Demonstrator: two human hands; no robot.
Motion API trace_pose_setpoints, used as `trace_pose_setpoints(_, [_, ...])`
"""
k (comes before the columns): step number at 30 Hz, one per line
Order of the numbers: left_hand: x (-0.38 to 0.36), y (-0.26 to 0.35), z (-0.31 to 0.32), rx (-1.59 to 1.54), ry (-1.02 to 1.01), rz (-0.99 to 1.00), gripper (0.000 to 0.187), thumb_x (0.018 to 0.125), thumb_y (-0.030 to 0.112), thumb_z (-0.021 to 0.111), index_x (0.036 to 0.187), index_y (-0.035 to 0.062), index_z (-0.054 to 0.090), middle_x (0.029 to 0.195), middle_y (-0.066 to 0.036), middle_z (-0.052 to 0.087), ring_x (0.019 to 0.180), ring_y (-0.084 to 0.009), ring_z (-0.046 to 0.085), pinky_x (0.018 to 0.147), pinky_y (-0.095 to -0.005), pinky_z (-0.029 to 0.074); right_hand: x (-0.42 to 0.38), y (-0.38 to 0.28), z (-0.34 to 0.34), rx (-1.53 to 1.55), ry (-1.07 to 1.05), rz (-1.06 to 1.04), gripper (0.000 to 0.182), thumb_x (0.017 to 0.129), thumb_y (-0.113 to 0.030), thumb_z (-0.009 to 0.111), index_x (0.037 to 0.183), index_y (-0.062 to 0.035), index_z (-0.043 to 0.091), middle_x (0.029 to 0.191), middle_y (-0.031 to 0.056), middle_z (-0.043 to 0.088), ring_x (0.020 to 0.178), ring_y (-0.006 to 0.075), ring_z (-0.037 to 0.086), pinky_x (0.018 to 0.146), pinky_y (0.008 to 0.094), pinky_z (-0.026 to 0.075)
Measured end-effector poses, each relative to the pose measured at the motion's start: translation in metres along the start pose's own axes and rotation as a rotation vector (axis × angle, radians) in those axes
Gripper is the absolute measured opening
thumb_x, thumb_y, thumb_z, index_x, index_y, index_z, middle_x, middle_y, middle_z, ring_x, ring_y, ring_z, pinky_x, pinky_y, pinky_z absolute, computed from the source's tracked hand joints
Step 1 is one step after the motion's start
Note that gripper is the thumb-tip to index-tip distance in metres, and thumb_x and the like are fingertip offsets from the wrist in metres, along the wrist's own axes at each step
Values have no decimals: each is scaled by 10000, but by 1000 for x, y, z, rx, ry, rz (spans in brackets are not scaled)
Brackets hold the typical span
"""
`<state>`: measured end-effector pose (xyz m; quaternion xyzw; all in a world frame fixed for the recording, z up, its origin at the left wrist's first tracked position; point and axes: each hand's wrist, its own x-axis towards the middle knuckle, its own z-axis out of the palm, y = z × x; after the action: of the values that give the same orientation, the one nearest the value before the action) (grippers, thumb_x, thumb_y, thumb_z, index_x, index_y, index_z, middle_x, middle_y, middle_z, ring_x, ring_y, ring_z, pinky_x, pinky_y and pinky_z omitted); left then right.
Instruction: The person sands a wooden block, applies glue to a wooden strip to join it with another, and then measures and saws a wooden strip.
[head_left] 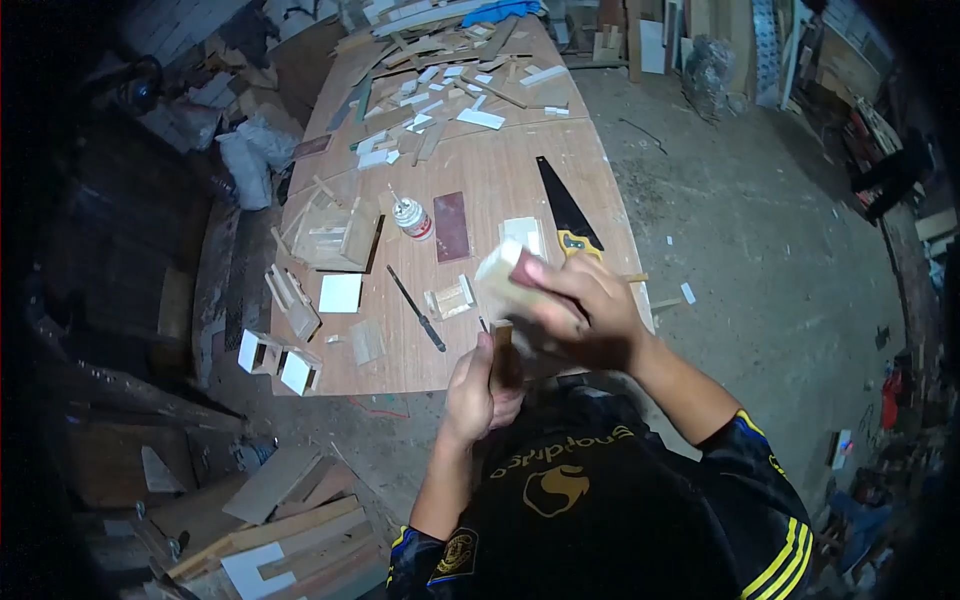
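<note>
Near the table's front edge, my left hand (470, 395) is closed around a small brown wooden piece (504, 352), which stands upright in front of my chest. My right hand (590, 300), smeared by motion, grips a pale wooden block (495, 262) with a reddish-brown patch like sandpaper at its end. This block is above and to the right of my left hand, apart from the wooden piece. Close by on the table lie a small wooden frame-like part (450, 298) and a dark slim file-like tool (415, 308).
A handsaw (568, 205) lies right of a reddish-brown sheet (451, 228). Left of that sheet stand a glue bottle (411, 219) and a wooden box-like model (335, 235). Wood offcuts (440, 95) cover the table's far end. Boards (290, 530) are piled on the floor at lower left.
</note>
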<state>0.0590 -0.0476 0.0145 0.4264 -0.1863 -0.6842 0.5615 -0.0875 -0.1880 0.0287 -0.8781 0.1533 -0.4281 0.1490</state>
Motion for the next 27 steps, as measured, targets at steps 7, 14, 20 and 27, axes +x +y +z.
trace_pose_setpoints(7, [8,-9,12,273,109,182,516,1019,499,328,795,62,487,549,21,380,420,-62,323,379,-214,241,6,19,-23,347,-147,216,404,908,-194,602,1293,-84,544,1182,164,631,1080,304,621,894,372,496])
trace_pose_setpoints(14, [20,-20,26,573,287,342,518,1035,464,295,805,48,500,617,16,433,530,-56,380,481,-220,303,1,46,-31,376,-343,121,394,932,-216,613,1265,-17,543,1213,185,615,1153,280,594,973,371,464])
trace_pose_setpoints(20, [26,-34,38,595,408,404,515,1032,461,296,818,46,512,618,15,449,528,-64,395,480,-227,305,-9,40,-27,821,-243,180,442,943,-293,591,1290,-42,482,1223,154,607,1093,293,623,901,387,506])
trace_pose_setpoints(27, [36,-44,43,817,479,575,521,1021,485,319,914,32,553,629,26,469,502,-50,392,451,-216,295,-1,46,-18,511,-154,-116,412,932,-203,580,1310,-114,443,1113,143,632,991,314,654,830,399,541])
